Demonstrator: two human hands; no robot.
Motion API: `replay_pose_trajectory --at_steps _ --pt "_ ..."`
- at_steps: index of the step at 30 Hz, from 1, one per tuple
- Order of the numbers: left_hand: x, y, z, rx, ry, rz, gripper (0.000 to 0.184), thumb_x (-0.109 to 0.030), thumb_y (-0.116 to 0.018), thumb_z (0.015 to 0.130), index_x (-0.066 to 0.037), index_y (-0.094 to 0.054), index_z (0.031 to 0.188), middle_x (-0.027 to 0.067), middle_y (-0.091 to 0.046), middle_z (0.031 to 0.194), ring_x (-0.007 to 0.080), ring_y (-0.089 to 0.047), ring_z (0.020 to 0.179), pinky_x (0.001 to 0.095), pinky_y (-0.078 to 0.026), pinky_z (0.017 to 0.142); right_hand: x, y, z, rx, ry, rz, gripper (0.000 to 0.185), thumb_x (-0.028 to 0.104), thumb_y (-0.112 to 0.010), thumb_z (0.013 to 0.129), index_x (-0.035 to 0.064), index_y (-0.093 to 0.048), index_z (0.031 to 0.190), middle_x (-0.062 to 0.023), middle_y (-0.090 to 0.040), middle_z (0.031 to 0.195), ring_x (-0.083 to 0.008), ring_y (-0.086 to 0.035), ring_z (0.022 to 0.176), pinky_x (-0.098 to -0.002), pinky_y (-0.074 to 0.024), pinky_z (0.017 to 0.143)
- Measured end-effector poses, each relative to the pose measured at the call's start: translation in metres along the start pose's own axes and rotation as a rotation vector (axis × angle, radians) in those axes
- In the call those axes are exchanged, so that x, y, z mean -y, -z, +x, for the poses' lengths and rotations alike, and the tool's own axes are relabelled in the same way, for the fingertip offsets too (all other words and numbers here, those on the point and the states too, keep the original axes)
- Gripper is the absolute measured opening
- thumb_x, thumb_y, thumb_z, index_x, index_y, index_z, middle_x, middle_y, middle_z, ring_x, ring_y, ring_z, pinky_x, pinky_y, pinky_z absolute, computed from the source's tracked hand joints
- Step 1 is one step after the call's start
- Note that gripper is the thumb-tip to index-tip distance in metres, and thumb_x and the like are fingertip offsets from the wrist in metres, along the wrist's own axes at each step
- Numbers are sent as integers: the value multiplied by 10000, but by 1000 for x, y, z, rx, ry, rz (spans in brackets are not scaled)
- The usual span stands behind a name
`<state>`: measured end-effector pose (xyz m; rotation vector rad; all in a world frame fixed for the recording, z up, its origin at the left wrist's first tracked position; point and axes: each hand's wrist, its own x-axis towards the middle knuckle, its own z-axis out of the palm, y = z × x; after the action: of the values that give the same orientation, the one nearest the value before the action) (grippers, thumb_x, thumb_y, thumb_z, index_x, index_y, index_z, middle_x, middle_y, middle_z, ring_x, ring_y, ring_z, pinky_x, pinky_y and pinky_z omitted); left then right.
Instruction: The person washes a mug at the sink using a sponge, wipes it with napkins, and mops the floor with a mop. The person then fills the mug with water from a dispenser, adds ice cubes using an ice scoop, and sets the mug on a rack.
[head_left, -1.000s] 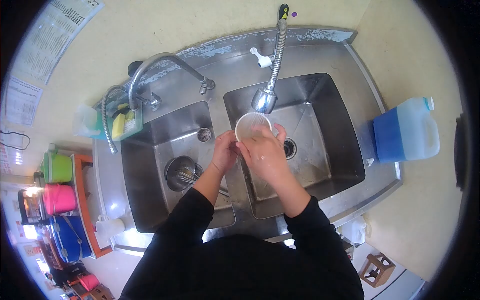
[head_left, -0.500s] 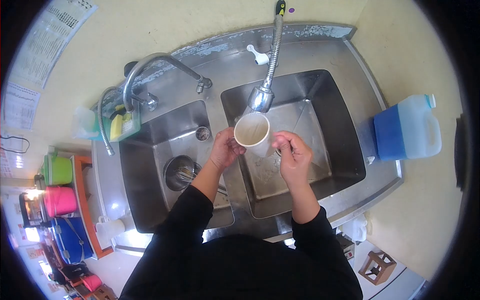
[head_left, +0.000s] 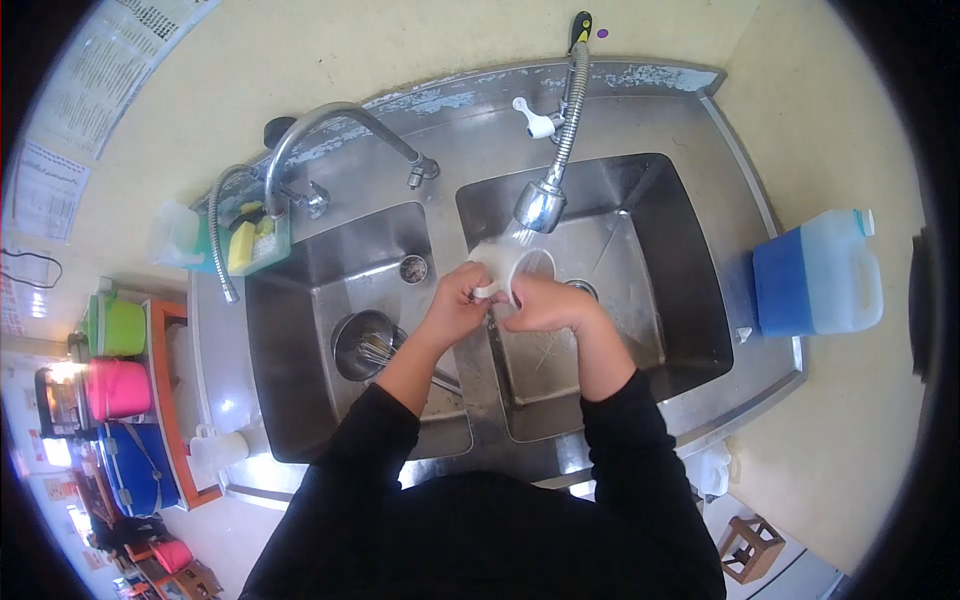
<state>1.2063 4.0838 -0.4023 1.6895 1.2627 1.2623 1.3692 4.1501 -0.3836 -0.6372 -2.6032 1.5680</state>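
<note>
A white mug lies tipped on its side in the air, over the divider and the right basin, its mouth facing right. My left hand is closed around its handle. At the mug's mouth, my right hand grips the near part of the rim, with some fingers hidden inside the opening. Water streams from the chrome spray head just above, falling onto the mug and its rim.
In the left basin sit a metal bowl and a whisk. A curved faucet and a tray with a yellow sponge stand behind. A jug of blue liquid is at right, a white pitcher at left.
The mug has turned from mouth-up to lying sideways with its mouth to the right. My right hand has moved left from the mug's side to its mouth. Water now visibly sprays onto it.
</note>
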Motion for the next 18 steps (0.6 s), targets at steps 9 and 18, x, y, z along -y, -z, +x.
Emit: replay_pose_trajectory --at_steps 9,18 --pt "-2 2 6 -115 88 235 214 48 -600 677 -35 -406 638 66 -479 612 185 -468 571 273 -358 517 -4 -1 18 -227 -190 -336 372 189 -689 629 37 -581 951 -173 -601 801 -336 -575 736 -388 -462 674" --pt "-27 17 9 -110 688 -309 378 -181 -669 783 -113 -354 585 -55 -443 568 23 -371 516 208 -314 449 -62 58 2 -454 -39 21 117 -29 -571 717 3 -631 811 -27 -609 658 -122 -571 636 -260 -456 605"
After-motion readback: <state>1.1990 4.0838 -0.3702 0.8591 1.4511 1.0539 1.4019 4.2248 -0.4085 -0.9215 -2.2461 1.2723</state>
